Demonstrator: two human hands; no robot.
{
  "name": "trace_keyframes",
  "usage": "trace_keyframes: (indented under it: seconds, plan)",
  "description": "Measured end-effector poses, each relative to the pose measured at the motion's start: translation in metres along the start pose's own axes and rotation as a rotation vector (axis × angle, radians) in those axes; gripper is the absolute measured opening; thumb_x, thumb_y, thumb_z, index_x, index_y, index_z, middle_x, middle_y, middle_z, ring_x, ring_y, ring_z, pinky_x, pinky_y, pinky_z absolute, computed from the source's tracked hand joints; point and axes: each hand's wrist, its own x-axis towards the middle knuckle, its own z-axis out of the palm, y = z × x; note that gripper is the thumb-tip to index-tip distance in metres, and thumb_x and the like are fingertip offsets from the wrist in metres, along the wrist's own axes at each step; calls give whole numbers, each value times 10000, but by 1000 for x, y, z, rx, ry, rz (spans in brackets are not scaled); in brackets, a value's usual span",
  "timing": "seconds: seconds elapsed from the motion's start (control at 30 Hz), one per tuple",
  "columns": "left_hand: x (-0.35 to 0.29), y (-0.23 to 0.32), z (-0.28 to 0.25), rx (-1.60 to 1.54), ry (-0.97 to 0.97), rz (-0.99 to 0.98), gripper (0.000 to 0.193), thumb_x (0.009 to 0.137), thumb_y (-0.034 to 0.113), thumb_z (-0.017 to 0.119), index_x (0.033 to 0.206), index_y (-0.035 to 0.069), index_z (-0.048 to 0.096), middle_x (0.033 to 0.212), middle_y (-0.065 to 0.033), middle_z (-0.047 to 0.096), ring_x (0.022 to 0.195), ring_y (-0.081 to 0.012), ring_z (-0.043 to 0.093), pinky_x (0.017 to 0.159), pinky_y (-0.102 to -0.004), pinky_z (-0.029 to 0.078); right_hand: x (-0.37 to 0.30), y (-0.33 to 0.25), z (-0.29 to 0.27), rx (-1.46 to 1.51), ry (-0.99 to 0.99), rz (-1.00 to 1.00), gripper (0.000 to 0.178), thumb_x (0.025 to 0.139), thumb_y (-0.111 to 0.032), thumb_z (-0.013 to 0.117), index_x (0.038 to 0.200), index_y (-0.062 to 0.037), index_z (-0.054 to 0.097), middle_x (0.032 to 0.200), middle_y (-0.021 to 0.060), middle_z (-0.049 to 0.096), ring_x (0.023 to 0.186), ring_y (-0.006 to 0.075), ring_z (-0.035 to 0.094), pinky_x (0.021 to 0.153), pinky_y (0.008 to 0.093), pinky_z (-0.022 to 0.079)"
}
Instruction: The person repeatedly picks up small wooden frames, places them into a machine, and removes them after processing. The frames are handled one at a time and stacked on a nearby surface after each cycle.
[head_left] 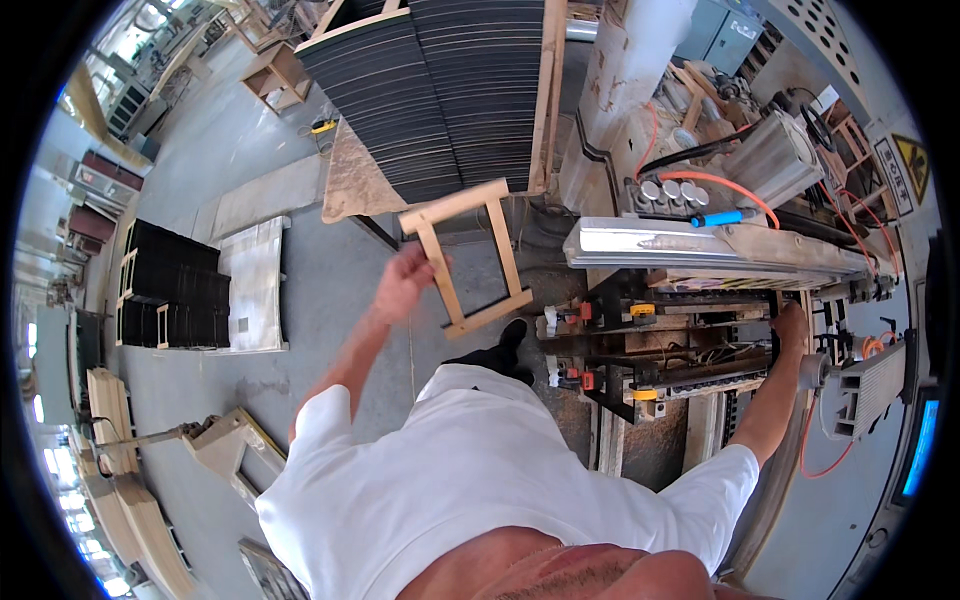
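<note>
My left hand [402,284] is closed on one side bar of a small wooden frame [507,248]. Pale wood bars make up this frame, and it hangs tilted in the air in front of me, above the floor. Out to the right, my right hand [789,324] reaches in at the far end of a machine [690,340] with dark rails and red and yellow clamp parts. Its fingers look curled beside a light wooden bar [806,310], but what they hold is hidden.
A tall stack of black-edged frames [450,100] stands on a wooden table [350,180] ahead. Dark stacks [175,285] sit near a pallet [255,285] at left. A metal beam [700,245] with orange hoses crosses above the machine; a screen [920,448] stands far right.
</note>
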Motion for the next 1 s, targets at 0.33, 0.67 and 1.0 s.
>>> trace_keyframes:
  seconds: [0.33, 0.67, 1.0]
  plan:
    - [57, 237, -175, -191, 123, 535, 347, 952, 232, 537, 1184, -25, 537, 1049, -105, 656, 978, -186, 636, 906, -337, 503, -22, 10, -22, 326, 276, 94, 408, 768, -291, 734, 1062, -29, 627, 1023, 177, 672, 976, 361, 630, 798, 450, 490]
    - [306, 300, -310, -253, -2, 258, 243, 916, 135, 597, 1087, -35, 567, 1016, -132, 654, 905, -207, 656, 828, -321, 562, -228, -194, -66, 1352, 779, 11, 99, 879, -21, 626, 974, 8, 633, 1013, 95, 666, 900, 140, 607, 800, 252, 503]
    - [304, 315, -248, 790, 335, 799, 546, 844, 461, 659, 1111, -15, 656, 904, -129, 701, 812, -161, 649, 758, -284, 502, -352, -333, 35, 1552, 498, 310, 113, 858, -57, 666, 953, 2, 651, 866, 37, 656, 790, 83, 584, 725, 221, 477]
